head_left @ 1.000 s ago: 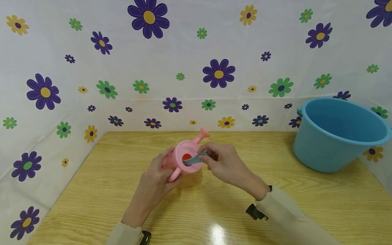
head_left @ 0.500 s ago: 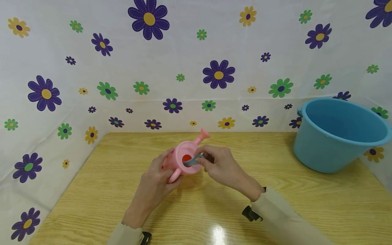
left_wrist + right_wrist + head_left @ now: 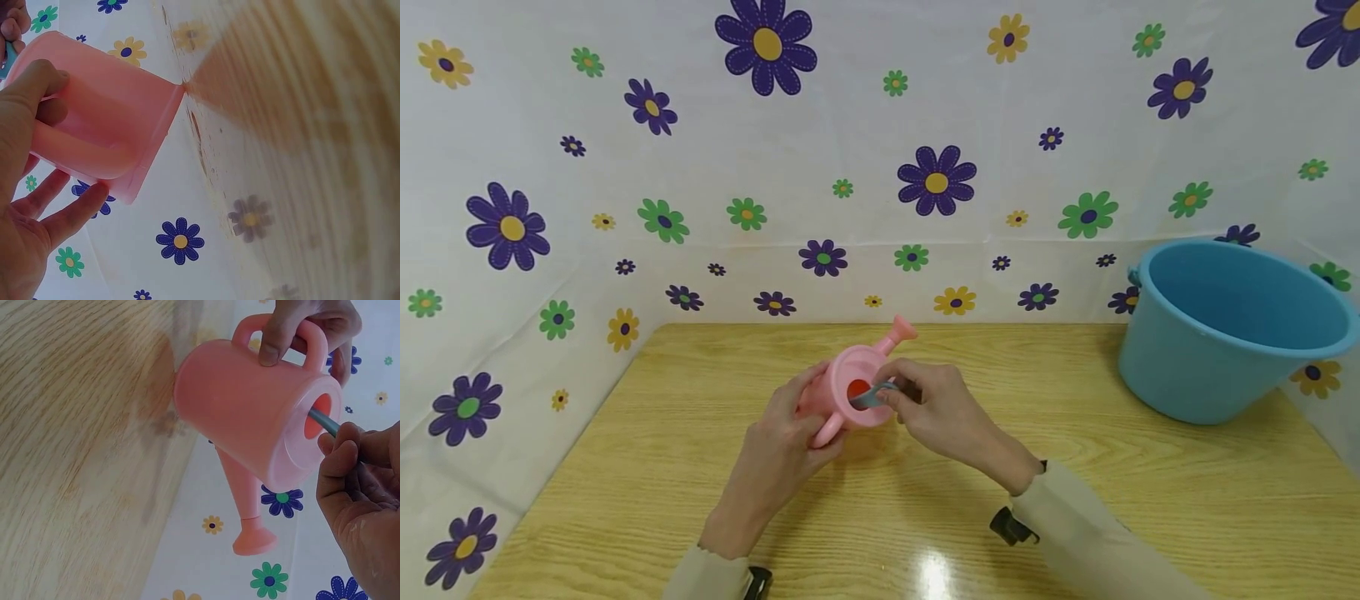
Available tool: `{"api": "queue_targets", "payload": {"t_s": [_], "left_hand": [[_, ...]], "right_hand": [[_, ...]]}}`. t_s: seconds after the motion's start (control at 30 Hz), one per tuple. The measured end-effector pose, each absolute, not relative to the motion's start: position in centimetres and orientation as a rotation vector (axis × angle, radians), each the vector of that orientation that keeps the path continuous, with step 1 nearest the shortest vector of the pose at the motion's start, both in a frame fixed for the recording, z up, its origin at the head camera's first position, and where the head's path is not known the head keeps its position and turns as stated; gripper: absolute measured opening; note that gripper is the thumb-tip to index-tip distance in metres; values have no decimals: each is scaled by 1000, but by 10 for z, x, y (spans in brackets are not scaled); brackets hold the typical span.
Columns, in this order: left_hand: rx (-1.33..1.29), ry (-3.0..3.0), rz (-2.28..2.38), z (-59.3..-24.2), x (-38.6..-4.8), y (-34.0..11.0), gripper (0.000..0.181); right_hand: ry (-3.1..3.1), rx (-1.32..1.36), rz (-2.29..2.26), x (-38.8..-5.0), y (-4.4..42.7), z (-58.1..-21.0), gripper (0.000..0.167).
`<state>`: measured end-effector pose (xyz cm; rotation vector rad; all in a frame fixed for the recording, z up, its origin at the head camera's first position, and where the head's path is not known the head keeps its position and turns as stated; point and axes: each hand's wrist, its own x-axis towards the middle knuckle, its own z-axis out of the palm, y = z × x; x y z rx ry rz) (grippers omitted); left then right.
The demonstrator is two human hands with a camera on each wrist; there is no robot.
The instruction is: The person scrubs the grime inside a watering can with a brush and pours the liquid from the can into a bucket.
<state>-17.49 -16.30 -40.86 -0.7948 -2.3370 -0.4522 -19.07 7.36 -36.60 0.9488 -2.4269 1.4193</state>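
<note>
A pink toy watering can [image 3: 231, 400] leans on its bottom edge on the table, its spout pointing away to the right in the head view. My left hand [image 3: 775, 442] grips it by the handle [image 3: 81, 153], the thumb lying over its body. Between the thumb and fingers of my right hand [image 3: 943, 412] is a slim blue-grey utensil [image 3: 324, 422]. Its far end goes into the can's round opening [image 3: 857, 388] and is hidden inside, so I cannot tell its kind. Red-orange shows within the opening.
A large blue bucket [image 3: 1187, 375] stands at the right rear of the wood-grain table [image 3: 647, 467]. Behind and to the left, a white flower-printed sheet [image 3: 850, 117] hangs along the table's edge.
My right hand has moved slightly left toward the opening, and less of the utensil shows outside the can. The left hand and the watering can have hardly shifted.
</note>
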Motion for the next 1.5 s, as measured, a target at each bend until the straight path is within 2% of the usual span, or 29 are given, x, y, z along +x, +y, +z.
{"api": "queue_targets", "payload": {"t_s": [0.93, 1.5], "left_hand": [[-798, -2346, -456, -410, -174, -164, 32], [-820, -2327, -450, -407, -178, -162, 31]], "right_hand": [[-2412, 850, 1473, -185, 100, -355, 14], [-2307, 1212, 1027, -195, 110, -335, 17]]}}
